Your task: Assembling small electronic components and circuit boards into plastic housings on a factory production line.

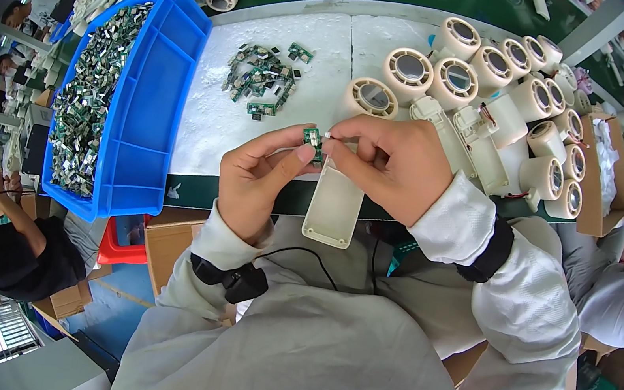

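Note:
My left hand is closed, pinching a small green circuit board between thumb and fingertips. Right beside the board, my right hand is closed with thumb and forefinger on a small white plug. Whether the plug touches the board is too small to tell. Below the right fingers, an open cream plastic handle shell hangs over the table's front edge; its upper end is hidden by the hand. A cream housing with a round dark face lies just beyond my right hand.
A blue bin full of circuit boards stands at left. Loose boards lie on the white foam sheet. Several round-headed cream housings crowd the right side, beside a cardboard box. Other people are at work around.

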